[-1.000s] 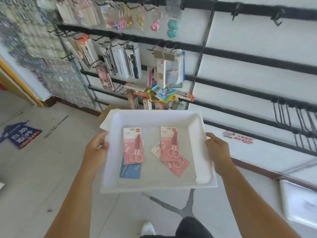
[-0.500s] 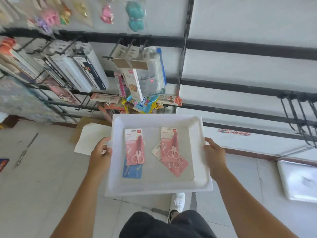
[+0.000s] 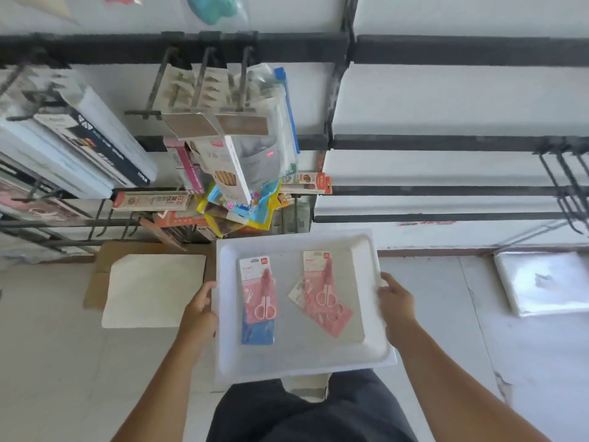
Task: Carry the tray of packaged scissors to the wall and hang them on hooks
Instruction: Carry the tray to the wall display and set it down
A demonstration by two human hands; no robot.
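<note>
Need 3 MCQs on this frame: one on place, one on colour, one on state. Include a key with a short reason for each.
1. Where are the empty hooks?
A. right of the tray
B. left of the tray
C. on the floor
2. What colour is the pack under the left pink scissors pack?
A. green
B. blue
C. yellow
3. How is the tray held?
A. one hand
B. resting on the floor
C. both hands at its sides

Key: 1 A, bare hooks hang far right. 2 B, the blue pack pokes out below. 3 C, left hand and right hand grip opposite edges.

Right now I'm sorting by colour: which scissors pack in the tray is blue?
The blue pack, at the left pile's bottom, half hidden under a pink pack. The right pile shows only pink.
</note>
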